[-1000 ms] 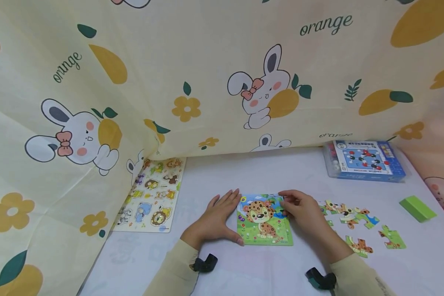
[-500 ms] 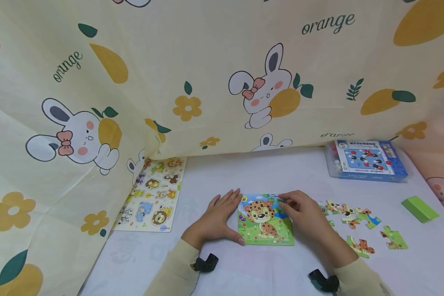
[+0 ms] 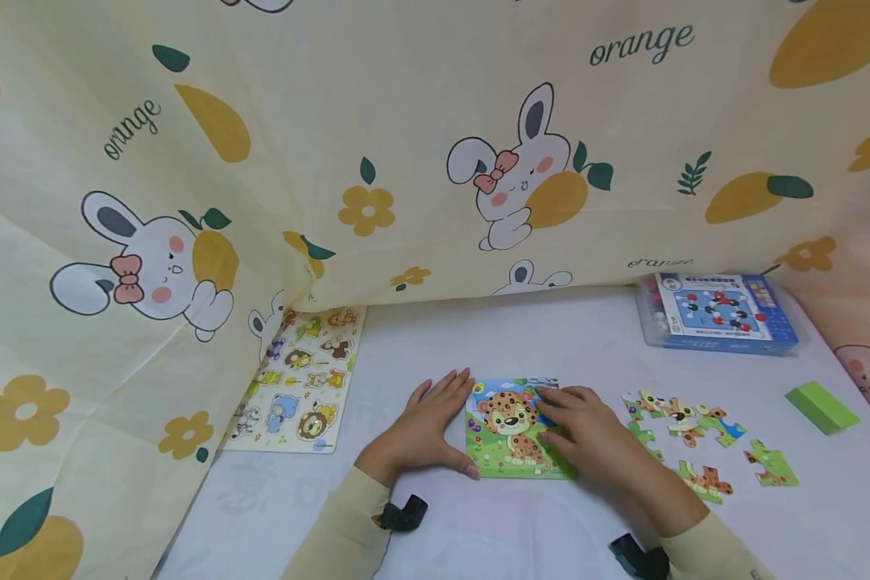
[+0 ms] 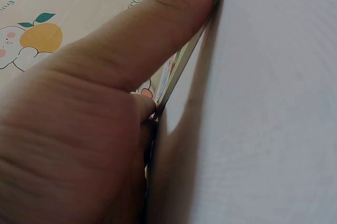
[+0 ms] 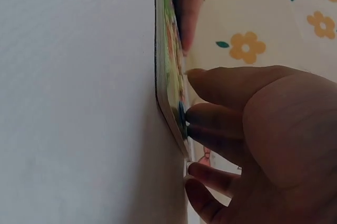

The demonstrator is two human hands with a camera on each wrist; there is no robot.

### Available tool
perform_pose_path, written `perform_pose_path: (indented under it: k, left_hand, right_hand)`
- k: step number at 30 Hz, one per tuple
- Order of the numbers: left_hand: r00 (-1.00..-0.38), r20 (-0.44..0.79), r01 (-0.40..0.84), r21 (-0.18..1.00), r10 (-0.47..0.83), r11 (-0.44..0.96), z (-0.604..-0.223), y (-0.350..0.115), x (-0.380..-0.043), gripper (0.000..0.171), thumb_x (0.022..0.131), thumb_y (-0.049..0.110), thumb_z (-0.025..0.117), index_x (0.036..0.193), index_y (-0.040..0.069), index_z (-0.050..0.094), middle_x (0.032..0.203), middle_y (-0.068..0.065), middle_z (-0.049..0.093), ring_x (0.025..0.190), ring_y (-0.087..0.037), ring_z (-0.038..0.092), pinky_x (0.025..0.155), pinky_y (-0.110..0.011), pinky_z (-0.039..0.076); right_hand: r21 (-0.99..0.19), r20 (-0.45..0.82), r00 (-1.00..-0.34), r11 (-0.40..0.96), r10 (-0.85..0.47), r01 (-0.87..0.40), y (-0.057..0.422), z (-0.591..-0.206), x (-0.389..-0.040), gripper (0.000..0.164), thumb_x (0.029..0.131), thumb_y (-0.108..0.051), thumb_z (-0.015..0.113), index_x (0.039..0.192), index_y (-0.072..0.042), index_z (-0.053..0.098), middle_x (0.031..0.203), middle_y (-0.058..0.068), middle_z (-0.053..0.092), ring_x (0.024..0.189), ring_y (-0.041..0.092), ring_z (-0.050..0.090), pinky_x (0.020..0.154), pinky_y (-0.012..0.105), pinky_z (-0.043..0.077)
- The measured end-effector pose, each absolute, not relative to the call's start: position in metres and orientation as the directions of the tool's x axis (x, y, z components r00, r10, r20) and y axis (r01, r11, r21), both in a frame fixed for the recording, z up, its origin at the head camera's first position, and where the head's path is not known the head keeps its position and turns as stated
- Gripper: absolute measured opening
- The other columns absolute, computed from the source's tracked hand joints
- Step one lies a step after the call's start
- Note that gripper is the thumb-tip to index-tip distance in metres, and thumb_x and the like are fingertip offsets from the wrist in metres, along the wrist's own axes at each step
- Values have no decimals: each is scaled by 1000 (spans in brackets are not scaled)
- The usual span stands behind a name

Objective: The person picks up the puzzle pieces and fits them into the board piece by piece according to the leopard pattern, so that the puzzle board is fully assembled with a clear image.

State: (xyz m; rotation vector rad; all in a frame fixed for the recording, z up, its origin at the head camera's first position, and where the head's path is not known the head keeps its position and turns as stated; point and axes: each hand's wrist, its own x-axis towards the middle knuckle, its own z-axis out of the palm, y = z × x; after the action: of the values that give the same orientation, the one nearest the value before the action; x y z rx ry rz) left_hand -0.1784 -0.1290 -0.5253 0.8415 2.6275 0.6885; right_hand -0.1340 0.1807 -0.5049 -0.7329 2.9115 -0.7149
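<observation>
A square puzzle board (image 3: 495, 451) with a spotted leopard cub picture lies flat on the white table, between both hands. My left hand (image 3: 424, 435) rests along its left side, fingers spread, thumb at the lower left corner; in the left wrist view the thumb (image 4: 152, 29) reaches the board's edge. My right hand (image 3: 594, 439) extends over the right part of the board, hiding some of the picture there. In the right wrist view, the right hand's thumb (image 5: 221, 84) and fingers are apart, tips right at the board's face, and no piece shows between them.
Several loose jigsaw pieces (image 3: 772, 466) lie to the right of my right hand. Beyond them are a green block (image 3: 821, 408) and a blue box (image 3: 732, 346). An animal picture board (image 3: 319, 443) sits at the left, partly under the printed curtain (image 3: 406, 121).
My right hand has slid from the board's upper right corner, where thumb and fingers were close together, onto its right part with the thumb spread away. The left hand stays put.
</observation>
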Motion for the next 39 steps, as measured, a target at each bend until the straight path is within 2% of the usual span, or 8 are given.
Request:
perform_pose_path:
  k: [7,14,16,21,27,30,32,39]
  left_hand:
    - [-788,-127,456,536,602,711,-525,-130,-179,144,66,65,100,175,12,22,181,4,9,166,-17,1,131,-49,-5]
    - [-785,-140,446,546,603,709,-525,-130,-179,144,67,65,99,175,12,21,181,4,9,165,-17,1,131,-48,-6]
    - [-785,-141,446,546,603,709,-525,-129,-179,144,67,65,99,175,12,21,181,5,8,165,-17,1,131,-48,-6]
    - [-785,-135,451,543,604,708,-526,-129,-179,143,67,65,99,175,13,22,180,6,8,165,-15,0,131,-48,-6]
    - [-787,-137,449,542,602,711,-525,-129,-178,143,67,65,99,175,13,21,180,6,9,165,-15,0,131,-47,-6]
    - [-788,-135,449,541,601,711,-525,-129,-178,144,66,65,99,175,13,21,180,7,9,165,-14,0,131,-47,-6]
    - [-788,-129,455,537,602,710,-526,-129,-178,144,66,66,99,175,13,21,180,7,9,165,-14,0,131,-47,-6]
    - [-784,-109,476,526,611,705,-528,-130,-178,145,66,68,98,176,13,20,181,6,8,165,-14,-1,131,-47,-4]
  right_hand:
    - [-459,-4,-870,774,-492,-436,186,-506,-134,68,103,-38,78,158,-5,58,171,15,40,149,49,39,110,76,40]
    - [-692,-5,-896,648,-445,-318,197,-504,-136,73,106,-40,73,166,-8,47,173,21,34,154,54,30,118,78,28]
    - [-751,-5,-906,600,-424,-277,200,-502,-137,72,107,-39,71,166,-7,45,171,23,37,153,54,32,116,75,35]
    - [-837,42,-923,491,-381,-241,213,-494,-134,62,111,-30,67,164,-7,46,163,22,48,139,48,54,101,61,56]
    - [-908,97,-936,355,-339,-223,236,-488,-127,48,119,-20,46,165,-12,46,157,20,54,133,40,60,99,43,58]
    - [-932,122,-937,285,-328,-221,249,-485,-125,49,121,-25,31,168,-15,43,158,19,54,134,30,61,100,31,57]
    - [-945,142,-934,235,-327,-226,258,-483,-124,53,121,-32,25,169,-15,41,158,18,53,134,24,60,101,28,55]
    - [-972,224,-920,-1,-322,-236,292,-487,-122,58,120,-41,27,171,-16,34,160,7,53,139,22,55,105,26,49]
